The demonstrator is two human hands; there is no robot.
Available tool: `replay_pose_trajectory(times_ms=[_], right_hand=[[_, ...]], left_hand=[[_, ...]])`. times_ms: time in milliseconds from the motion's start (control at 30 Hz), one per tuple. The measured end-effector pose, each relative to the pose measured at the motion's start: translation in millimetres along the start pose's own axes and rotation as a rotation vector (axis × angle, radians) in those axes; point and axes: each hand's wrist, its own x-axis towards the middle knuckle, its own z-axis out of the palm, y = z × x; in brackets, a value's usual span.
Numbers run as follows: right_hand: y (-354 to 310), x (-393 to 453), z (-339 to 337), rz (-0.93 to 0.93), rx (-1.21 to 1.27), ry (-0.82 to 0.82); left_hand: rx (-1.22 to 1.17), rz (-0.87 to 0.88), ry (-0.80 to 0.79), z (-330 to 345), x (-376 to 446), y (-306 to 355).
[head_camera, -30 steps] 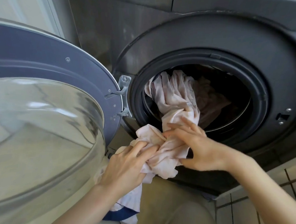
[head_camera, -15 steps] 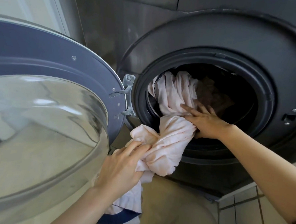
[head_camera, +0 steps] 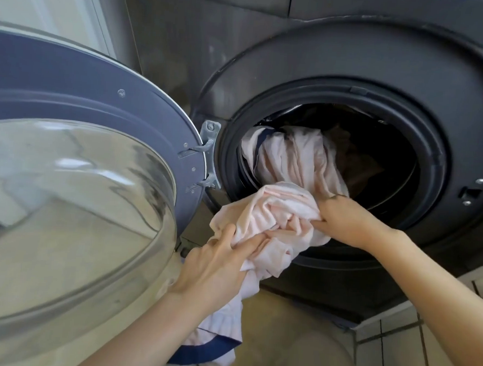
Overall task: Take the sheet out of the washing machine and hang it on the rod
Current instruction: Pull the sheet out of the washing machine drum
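A pale pink sheet (head_camera: 286,168) with a dark blue edge spills out of the round drum opening of the dark grey washing machine (head_camera: 355,65). My right hand (head_camera: 342,220) grips a bunched fold of it at the opening's lower rim. Lower left, my left hand (head_camera: 218,263) holds another bunch, fingers curled into the cloth. The sheet's tail hangs down past my left wrist to its blue hem (head_camera: 207,350). More of the sheet lies back inside the dark drum. No rod is in view.
The machine's door (head_camera: 72,200), with a domed glass window and grey-blue frame, stands swung open on the left, close to my left forearm. My knee in beige trousers (head_camera: 304,345) is below the opening. Tiled floor (head_camera: 394,347) shows at the lower right.
My right hand reached up to the drum's mouth, then came back down and out with a fresh bunch of sheet. More cloth now lies outside. The left hand kept its hold.
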Motion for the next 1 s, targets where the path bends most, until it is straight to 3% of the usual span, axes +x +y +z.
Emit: replay_pose_trajectory(times_ms=[100,200,367,500,733,900,1000], right_hand=[[4,-14,-18,0.090,0.353,0.184],[-6,-29,-30,-0.024,0.484,0.271],[-39,-35,-13,-0.243,0.043,0.337],[-60,-35,6,-0.326,0.022,0.326],[-85,-32,46,-0.128,0.476,0.200],[-78,-27,49,-0.062,0.513,0.354],[-76,-28,41,-0.085,0.569,0.357]], left_hand=[[0.031,-0.013,-0.045,9,3,-6],[0.017,-0.046,-0.112,7,5,-6],[-0.054,-0.047,-0.079,0,3,0],[-0.109,-0.101,0.001,-8,-1,5],[-0.099,-0.170,0.023,-7,2,2],[-0.119,-0.173,0.071,-3,7,0],[-0.176,-0.189,0.109,-1,7,2]])
